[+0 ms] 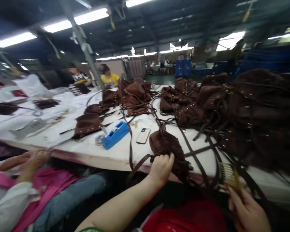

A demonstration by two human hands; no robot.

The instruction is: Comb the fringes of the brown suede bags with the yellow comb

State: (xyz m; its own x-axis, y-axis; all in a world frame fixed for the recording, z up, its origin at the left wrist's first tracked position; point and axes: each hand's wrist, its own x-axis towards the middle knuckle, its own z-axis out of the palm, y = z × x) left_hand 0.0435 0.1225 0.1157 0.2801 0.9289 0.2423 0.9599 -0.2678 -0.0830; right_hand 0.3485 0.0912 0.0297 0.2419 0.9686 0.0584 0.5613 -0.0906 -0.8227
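My left hand (160,168) is closed on a small brown suede drawstring bag (169,149) at the near edge of the white table (106,154). Long brown straps (195,151) trail from the bag across the table. My right hand (247,211), at the lower right below the table edge, grips a brush with pale bristles (228,174) beside the straps.
Heaps of brown bags (256,106) fill the right and far middle of the table. A blue tape dispenser (114,134) and a phone (143,135) lie left of my bag. A co-worker in pink (36,190) sits at my left; other people work at the far end.
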